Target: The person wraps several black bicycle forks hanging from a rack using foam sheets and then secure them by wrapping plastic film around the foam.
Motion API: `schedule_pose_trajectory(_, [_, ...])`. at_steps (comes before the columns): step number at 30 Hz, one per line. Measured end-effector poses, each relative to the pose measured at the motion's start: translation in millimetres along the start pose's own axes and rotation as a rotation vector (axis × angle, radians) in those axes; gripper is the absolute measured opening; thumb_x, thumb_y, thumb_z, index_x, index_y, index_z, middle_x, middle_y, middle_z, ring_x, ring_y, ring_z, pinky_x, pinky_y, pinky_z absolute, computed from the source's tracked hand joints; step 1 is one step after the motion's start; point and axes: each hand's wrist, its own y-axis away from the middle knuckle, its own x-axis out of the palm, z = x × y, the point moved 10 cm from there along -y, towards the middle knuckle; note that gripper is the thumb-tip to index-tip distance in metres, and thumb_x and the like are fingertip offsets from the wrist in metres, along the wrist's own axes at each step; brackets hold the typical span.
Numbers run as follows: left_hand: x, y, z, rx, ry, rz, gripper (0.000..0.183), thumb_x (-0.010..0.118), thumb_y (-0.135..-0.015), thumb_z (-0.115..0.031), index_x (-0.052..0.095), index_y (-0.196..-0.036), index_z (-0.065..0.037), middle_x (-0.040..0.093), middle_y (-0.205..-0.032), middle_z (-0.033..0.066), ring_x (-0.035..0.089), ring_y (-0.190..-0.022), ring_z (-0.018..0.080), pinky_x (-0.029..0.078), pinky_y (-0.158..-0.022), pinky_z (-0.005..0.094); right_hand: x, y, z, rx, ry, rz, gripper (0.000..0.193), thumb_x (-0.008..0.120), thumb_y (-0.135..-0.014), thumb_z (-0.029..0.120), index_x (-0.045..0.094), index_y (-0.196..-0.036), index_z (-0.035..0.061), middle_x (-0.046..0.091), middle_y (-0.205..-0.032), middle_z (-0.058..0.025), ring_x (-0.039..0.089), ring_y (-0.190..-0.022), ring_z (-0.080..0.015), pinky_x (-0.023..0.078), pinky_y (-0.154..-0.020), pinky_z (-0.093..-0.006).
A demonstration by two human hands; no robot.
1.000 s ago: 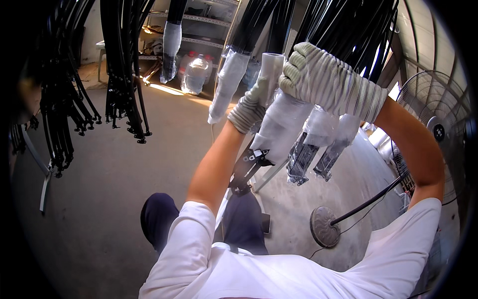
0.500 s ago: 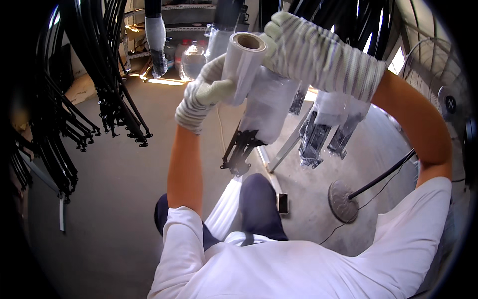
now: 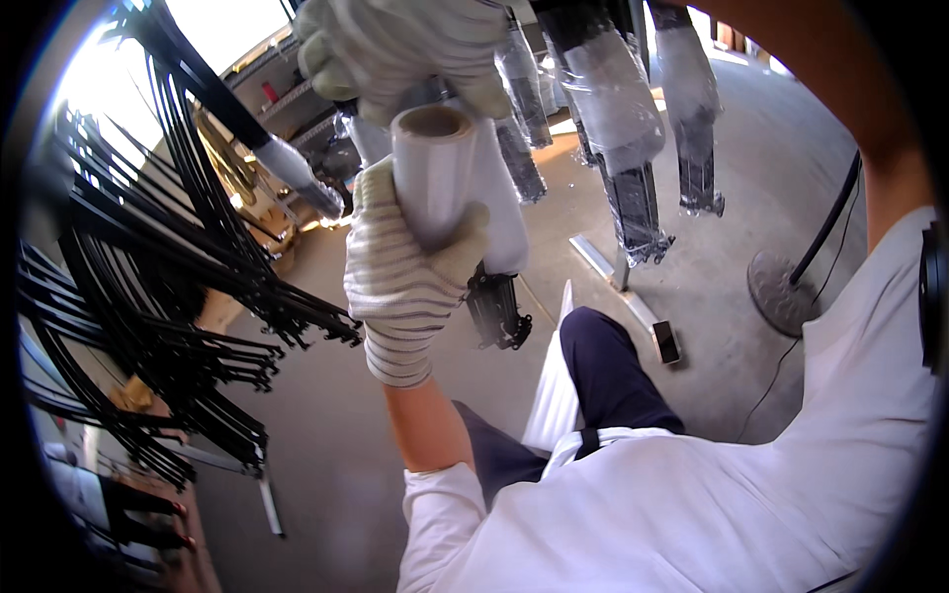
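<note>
My left hand [image 3: 400, 272], in a striped knit glove, is wrapped round a roll of clear plastic film [image 3: 430, 178], its cardboard core facing up. Right behind the roll hangs a bundle of black metal parts [image 3: 499, 308], whose bare lower ends stick out below a film-wrapped section [image 3: 502, 222]. My right hand [image 3: 405, 44], gloved alike, is just above the roll at the top of the picture. Its fingers are curled downward, and what they close on is hidden behind the hand and roll.
Other film-wrapped bundles [image 3: 633, 148] hang to the right, and many bare black bars [image 3: 178, 247] hang at the left. A metal stand foot [image 3: 598, 262] with a dark phone-like object [image 3: 666, 341] lies on the floor. A round fan base [image 3: 781, 292] stands at the right.
The view has turned, so the bars at left look nearer. The roll has come round in front of the bundle in my left hand. My right hand has moved from the roll's right to above it.
</note>
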Motion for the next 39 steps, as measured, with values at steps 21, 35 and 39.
schedule_pose_trajectory(21, [39.3, -31.8, -40.6, 0.191, 0.214, 0.130, 0.021, 0.057, -0.071, -0.012, 0.055, -0.087, 0.001, 0.057, -0.071, 0.0049, 0.054, -0.072, 0.0137, 0.045, -0.063, 0.0229, 99.4, 129.9, -3.8, 0.621, -1.680, -0.836, 0.054, 0.069, -0.056, 0.014, 0.043, -0.103, 0.0074, 0.053, -0.080, -0.0028, 0.053, -0.071, -0.0113, 0.044, -0.064, -0.0253])
schedule_pose_trajectory(35, [142.4, -100.3, -48.7, 0.074, 1.313, 0.984, 0.062, 0.060, -0.064, -0.028, 0.038, -0.110, 0.007, 0.054, -0.094, 0.0146, 0.052, -0.087, 0.0259, 0.040, -0.084, 0.0376, 103.6, 158.7, -35.7, 0.689, -1.782, -0.667, 0.043, 0.067, -0.053, 0.008, 0.052, -0.093, 0.0037, 0.056, -0.077, -0.0042, 0.056, -0.064, -0.0153, 0.047, -0.057, -0.0273])
schedule_pose_trajectory(39, [120.8, -92.7, -43.3, 0.043, 1.276, 0.930, 0.060, 0.059, -0.066, -0.030, 0.039, -0.108, 0.008, 0.054, -0.091, 0.0136, 0.052, -0.083, 0.0245, 0.039, -0.084, 0.0380, 114.4, 149.7, -52.1, 0.890, -1.585, -0.588, 0.041, 0.067, -0.050, 0.008, 0.053, -0.088, 0.0020, 0.055, -0.071, -0.0058, 0.054, -0.062, -0.0159, 0.046, -0.055, -0.0270])
